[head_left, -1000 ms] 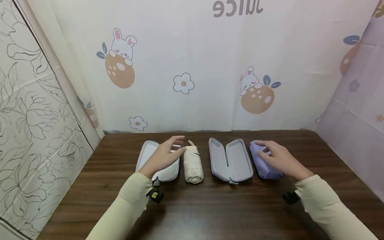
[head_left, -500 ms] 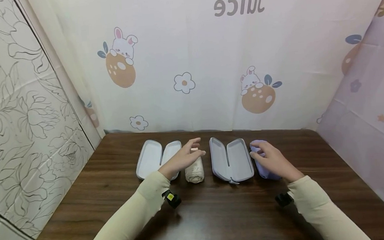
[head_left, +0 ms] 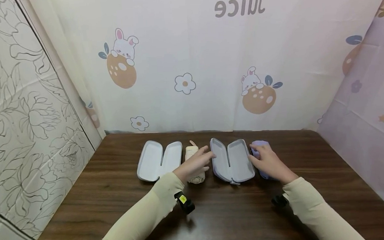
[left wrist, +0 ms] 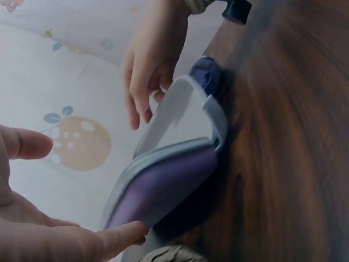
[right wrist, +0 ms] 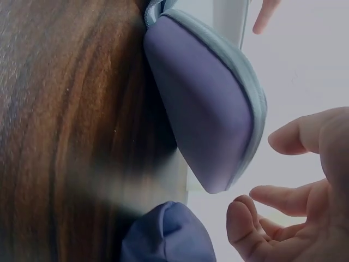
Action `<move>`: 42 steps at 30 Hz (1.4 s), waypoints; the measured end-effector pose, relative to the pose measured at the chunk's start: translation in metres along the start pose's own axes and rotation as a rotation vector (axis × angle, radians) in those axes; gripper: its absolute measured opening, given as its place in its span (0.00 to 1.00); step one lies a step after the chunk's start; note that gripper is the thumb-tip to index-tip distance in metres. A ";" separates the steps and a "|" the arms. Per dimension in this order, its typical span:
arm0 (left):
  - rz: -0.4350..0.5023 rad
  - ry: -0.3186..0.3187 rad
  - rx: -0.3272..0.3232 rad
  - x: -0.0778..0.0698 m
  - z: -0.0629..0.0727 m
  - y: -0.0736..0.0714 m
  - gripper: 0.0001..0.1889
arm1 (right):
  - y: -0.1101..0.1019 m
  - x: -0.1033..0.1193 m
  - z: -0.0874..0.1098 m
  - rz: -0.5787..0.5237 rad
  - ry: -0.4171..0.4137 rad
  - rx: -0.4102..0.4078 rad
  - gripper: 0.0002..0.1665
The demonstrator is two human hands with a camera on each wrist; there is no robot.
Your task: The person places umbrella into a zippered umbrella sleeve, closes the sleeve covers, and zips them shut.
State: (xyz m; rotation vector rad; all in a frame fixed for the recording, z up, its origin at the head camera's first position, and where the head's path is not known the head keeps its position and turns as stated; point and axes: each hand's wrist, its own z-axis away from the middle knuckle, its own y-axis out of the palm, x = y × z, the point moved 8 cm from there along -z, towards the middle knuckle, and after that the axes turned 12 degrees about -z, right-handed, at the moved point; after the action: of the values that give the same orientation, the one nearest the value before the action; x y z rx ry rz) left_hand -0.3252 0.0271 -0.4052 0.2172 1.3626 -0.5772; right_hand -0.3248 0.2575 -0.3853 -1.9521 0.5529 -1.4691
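A zip case with a purple shell and grey lining [head_left: 239, 163] lies unfolded on the table, its two halves hinged apart. My left hand [head_left: 194, 164] reaches across the beige folded umbrella [head_left: 191, 150], fingertips right by the case's left half. In the left wrist view, thumb and fingers are spread beside the purple shell [left wrist: 169, 183]. On the other side, my right hand [head_left: 266, 163] hovers over the purple folded umbrella [head_left: 260, 143], fingertips close to the case's right rim. The right wrist view shows its fingers loosely bent near the shell [right wrist: 202, 103], holding nothing.
A second, white-lined zip case [head_left: 151, 161] lies unfolded to the left of the beige umbrella. All the things stand in a row on a dark wooden table [head_left: 224, 220], before a printed curtain [head_left: 211, 107] at the table's back edge.
My left hand has moved right, from over the white-lined case, across the beige umbrella to the purple case's left side. My right hand has shifted left toward that case's right rim.
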 end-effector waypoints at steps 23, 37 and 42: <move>0.251 -0.096 0.033 0.015 -0.016 0.032 0.38 | 0.012 0.006 -0.007 0.066 -0.095 0.019 0.26; 0.388 -0.113 0.047 0.023 -0.024 0.037 0.36 | 0.021 0.002 -0.007 0.058 -0.067 0.101 0.27; 0.378 -0.122 0.021 0.024 -0.026 0.037 0.37 | 0.025 0.001 -0.007 0.051 -0.060 0.117 0.26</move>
State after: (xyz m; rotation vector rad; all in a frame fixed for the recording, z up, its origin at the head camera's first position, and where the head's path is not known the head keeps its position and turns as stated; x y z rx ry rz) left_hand -0.3264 0.0637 -0.4402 0.4387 1.1596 -0.2832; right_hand -0.3304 0.2376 -0.4007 -1.8709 0.4759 -1.3751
